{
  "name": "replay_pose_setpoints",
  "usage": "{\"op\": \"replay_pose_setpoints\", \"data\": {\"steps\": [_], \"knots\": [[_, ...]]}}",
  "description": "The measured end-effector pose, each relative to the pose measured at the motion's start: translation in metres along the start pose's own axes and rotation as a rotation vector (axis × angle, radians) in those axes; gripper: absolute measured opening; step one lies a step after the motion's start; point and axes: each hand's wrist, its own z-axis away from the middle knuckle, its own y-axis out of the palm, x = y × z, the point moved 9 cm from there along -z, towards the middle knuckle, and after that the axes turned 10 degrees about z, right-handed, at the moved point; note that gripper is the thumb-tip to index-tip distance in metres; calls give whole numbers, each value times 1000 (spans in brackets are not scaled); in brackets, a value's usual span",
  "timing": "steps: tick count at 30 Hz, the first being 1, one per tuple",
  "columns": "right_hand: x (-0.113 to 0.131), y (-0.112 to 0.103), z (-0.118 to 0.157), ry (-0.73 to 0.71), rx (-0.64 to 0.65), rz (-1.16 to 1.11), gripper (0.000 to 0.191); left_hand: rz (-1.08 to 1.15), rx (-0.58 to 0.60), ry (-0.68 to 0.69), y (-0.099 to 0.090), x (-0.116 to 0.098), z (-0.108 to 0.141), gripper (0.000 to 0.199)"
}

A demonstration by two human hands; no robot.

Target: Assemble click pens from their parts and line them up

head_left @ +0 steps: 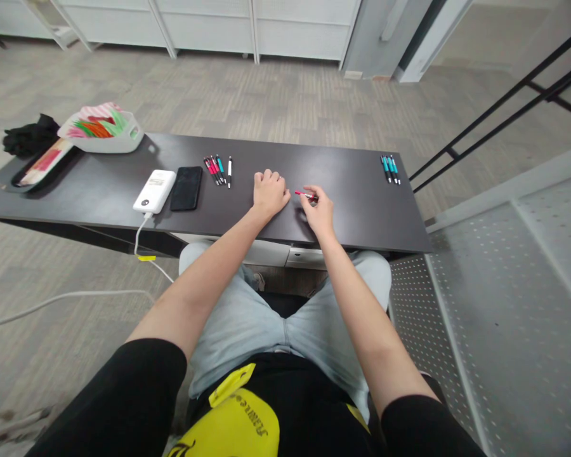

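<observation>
Palm down on the dark desk, my left hand rests with its fingers slightly apart and no object showing in it. Close to its right, my right hand pinches a red pen that lies roughly level just above or on the desk; the fingers cover part of it. Left of my hands, several pens with red and teal barrels lie side by side, and a white pen lies beside them. A group of teal pens sits near the desk's right end.
A black phone lies beside a white power bank with a white cable running off the front edge. At the far left stand a white basket of colourful items, a black tray and black cloth.
</observation>
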Motion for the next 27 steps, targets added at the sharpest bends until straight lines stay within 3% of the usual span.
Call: {"op": "replay_pose_setpoints", "data": {"steps": [8, 11, 17, 21, 27], "knots": [[12, 6, 5, -45, 111, 224, 23, 9, -12, -44, -2, 0, -5, 23], [16, 6, 7, -27, 137, 281, 25, 47, -50, -71, -17, 6, 1, 16], [24, 8, 11, -79, 164, 377, 29, 114, -259, -256, -60, 72, 32, 9], [27, 8, 9, -114, 148, 441, 26, 166, -191, -227, -52, 95, 45, 9], [24, 14, -17, -161, 233, 502, 41, 190, -206, -202, -42, 97, 41, 9]]}}
